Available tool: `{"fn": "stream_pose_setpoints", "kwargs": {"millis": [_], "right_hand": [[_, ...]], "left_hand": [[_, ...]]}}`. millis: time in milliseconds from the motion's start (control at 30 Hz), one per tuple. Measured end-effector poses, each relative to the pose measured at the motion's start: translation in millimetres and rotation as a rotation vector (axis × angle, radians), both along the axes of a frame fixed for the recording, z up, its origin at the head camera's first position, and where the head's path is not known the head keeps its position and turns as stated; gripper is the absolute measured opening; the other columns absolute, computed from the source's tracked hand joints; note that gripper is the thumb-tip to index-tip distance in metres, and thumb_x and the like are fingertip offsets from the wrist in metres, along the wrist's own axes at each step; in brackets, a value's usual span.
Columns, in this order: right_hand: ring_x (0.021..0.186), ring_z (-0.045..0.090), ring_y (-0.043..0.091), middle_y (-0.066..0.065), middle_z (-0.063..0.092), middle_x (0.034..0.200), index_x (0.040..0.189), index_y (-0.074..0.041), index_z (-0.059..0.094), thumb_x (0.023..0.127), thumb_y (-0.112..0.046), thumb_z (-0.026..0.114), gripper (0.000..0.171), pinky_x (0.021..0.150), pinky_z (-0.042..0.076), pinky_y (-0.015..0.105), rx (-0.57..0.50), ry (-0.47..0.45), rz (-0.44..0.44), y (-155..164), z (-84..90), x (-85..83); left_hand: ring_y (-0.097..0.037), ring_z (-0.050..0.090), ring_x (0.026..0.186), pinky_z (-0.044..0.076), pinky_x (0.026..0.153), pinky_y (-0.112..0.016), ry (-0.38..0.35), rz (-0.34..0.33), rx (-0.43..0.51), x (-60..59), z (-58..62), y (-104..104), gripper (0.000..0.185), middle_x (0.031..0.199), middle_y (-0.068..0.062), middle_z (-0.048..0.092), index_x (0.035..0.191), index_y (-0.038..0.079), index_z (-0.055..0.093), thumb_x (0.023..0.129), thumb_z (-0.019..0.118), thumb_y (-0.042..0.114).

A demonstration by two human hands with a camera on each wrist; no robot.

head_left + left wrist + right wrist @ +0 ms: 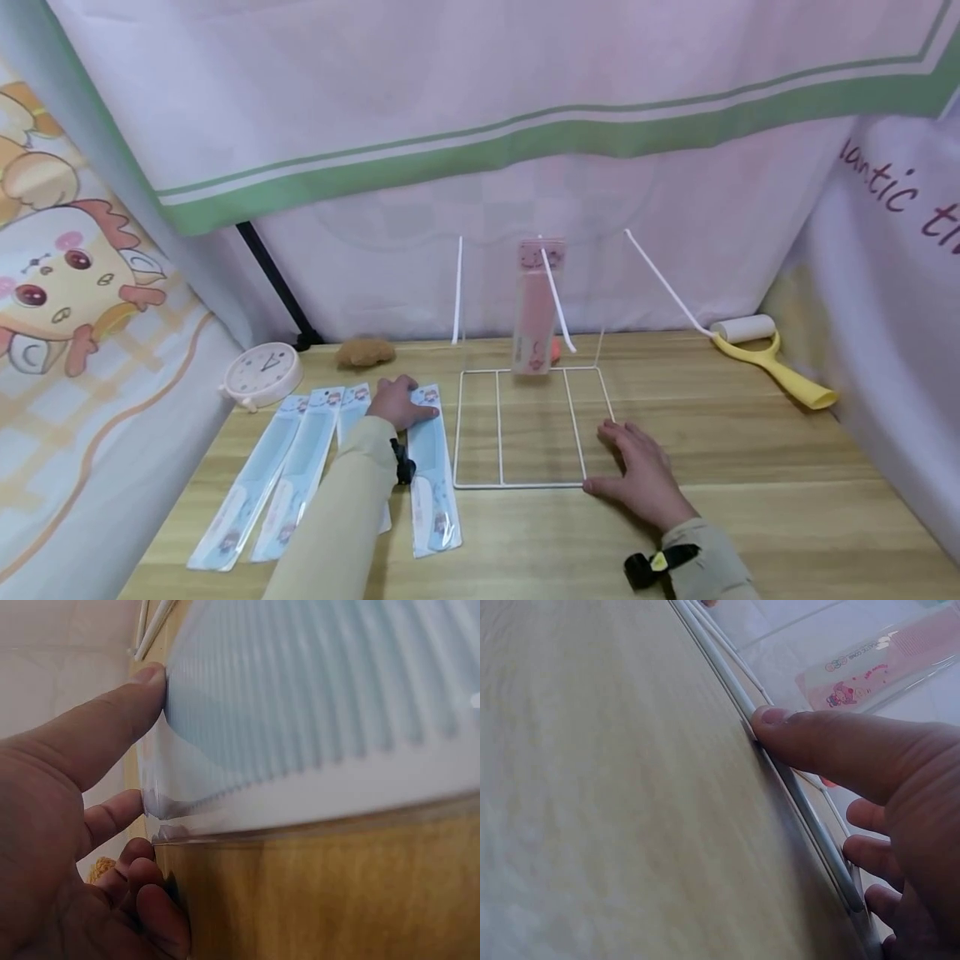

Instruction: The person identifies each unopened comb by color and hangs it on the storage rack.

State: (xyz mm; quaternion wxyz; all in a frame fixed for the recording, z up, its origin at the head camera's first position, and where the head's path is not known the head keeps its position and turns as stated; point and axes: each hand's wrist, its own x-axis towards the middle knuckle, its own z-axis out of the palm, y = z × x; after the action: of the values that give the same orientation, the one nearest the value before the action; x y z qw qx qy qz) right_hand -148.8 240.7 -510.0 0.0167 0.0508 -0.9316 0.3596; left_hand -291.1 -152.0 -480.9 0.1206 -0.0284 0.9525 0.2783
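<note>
My left hand (399,403) is at the top end of the rightmost blue comb in a clear packet (431,483), which lies on the table. In the left wrist view the thumb touches one edge of the packet (300,750) and the fingers are at its other edge. My right hand (641,471) holds the front right corner of a white wire rack (517,486). Its thumb lies on the rod (727,679) in the right wrist view, with the other fingers along the side. A pink packaged comb (536,321) hangs on the rack's middle prong.
Three more packaged blue combs (247,492) lie to the left, partly under my left sleeve. Behind them are a pink round clock (262,375) and a brown lump (365,352). A yellow-handled lint roller (780,371) lies at the back right. Cloth hangs behind the table.
</note>
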Motion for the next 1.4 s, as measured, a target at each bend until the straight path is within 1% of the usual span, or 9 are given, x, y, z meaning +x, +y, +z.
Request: {"fn": "stream_pose_setpoints", "kwargs": {"millis": [267,500,700,833,933,1033,1133,1267,1400], "right_hand": [[0.146,0.021,0.048,0.021,0.041,0.154,0.144,-0.003,0.050,0.068,-0.047,0.089,0.096,0.117,0.006,0.066,-0.009,-0.009,-0.004,0.5,-1.5,-0.8],[0.146,0.021,0.049,0.021,0.041,0.154,0.142,-0.004,0.051,0.069,-0.048,0.088,0.094,0.116,0.006,0.067,-0.008,-0.028,-0.013,-0.4,-1.5,0.3],[0.145,0.023,0.048,0.021,0.043,0.153,0.141,-0.003,0.052,0.068,-0.046,0.089,0.092,0.116,0.007,0.066,-0.007,0.001,-0.007,-2.5,-3.3,0.4],[0.145,0.023,0.049,0.021,0.042,0.153,0.141,-0.003,0.052,0.069,-0.045,0.089,0.091,0.116,0.007,0.066,-0.005,-0.004,-0.011,-2.0,-1.6,0.5],[0.145,0.023,0.049,0.021,0.042,0.153,0.141,-0.003,0.052,0.069,-0.045,0.089,0.092,0.116,0.007,0.066,-0.005,-0.006,-0.013,-1.2,0.2,0.8],[0.145,0.023,0.049,0.022,0.043,0.153,0.141,-0.002,0.052,0.069,-0.046,0.089,0.092,0.115,0.008,0.067,-0.004,0.000,-0.008,-1.2,1.1,1.2],[0.145,0.023,0.048,0.021,0.043,0.152,0.140,-0.002,0.052,0.069,-0.047,0.088,0.091,0.115,0.008,0.067,0.000,0.005,-0.009,-1.2,1.0,1.6],[0.144,0.025,0.048,0.022,0.045,0.151,0.139,-0.002,0.053,0.069,-0.047,0.089,0.090,0.115,0.009,0.067,0.005,0.018,-0.009,-0.5,0.7,2.1],[0.144,0.025,0.049,0.022,0.045,0.151,0.139,-0.002,0.054,0.069,-0.047,0.089,0.090,0.114,0.009,0.069,0.005,0.025,-0.009,-0.6,-1.1,2.2]], "left_hand": [[-0.037,0.052,0.110,0.049,0.093,-0.052,0.027,0.016,0.051,-0.9,-1.4,0.5,0.068,0.130,-0.024,0.039,0.129,0.007,0.052,0.079,0.087,0.035],[-0.036,0.060,0.110,0.051,0.089,-0.051,0.129,0.018,0.097,-0.4,-13.1,0.1,0.058,0.128,-0.022,0.058,0.131,0.009,0.049,0.086,0.081,0.027],[-0.037,0.060,0.113,0.051,0.093,-0.051,0.155,0.167,0.219,7.2,-10.7,-6.0,0.057,0.130,-0.023,0.060,0.145,0.003,0.043,0.096,0.067,0.018],[-0.033,0.064,0.105,0.053,0.089,-0.044,0.220,0.220,0.340,10.5,-7.2,-10.2,0.038,0.116,-0.019,0.067,0.128,0.001,0.061,0.095,0.069,0.018],[-0.025,0.065,0.092,0.053,0.078,-0.036,0.258,0.225,0.377,12.9,-4.6,-12.2,0.024,0.102,-0.012,0.071,0.111,0.004,0.071,0.093,0.071,0.019],[-0.019,0.065,0.083,0.055,0.072,-0.032,0.248,0.244,0.442,17.5,1.2,-11.5,0.019,0.098,-0.009,0.070,0.107,0.006,0.071,0.093,0.073,0.019],[-0.018,0.065,0.081,0.059,0.072,-0.034,0.212,0.276,0.549,24.8,11.5,-7.4,0.019,0.100,-0.010,0.069,0.109,0.005,0.069,0.093,0.072,0.016],[-0.019,0.065,0.085,0.061,0.076,-0.036,0.175,0.307,0.676,39.0,28.4,0.9,0.018,0.102,-0.011,0.066,0.111,0.007,0.067,0.094,0.071,0.013],[-0.020,0.063,0.086,0.061,0.074,-0.033,0.171,0.291,0.743,58.5,44.2,6.1,0.017,0.102,-0.010,0.064,0.110,0.008,0.065,0.095,0.069,0.012]]}}
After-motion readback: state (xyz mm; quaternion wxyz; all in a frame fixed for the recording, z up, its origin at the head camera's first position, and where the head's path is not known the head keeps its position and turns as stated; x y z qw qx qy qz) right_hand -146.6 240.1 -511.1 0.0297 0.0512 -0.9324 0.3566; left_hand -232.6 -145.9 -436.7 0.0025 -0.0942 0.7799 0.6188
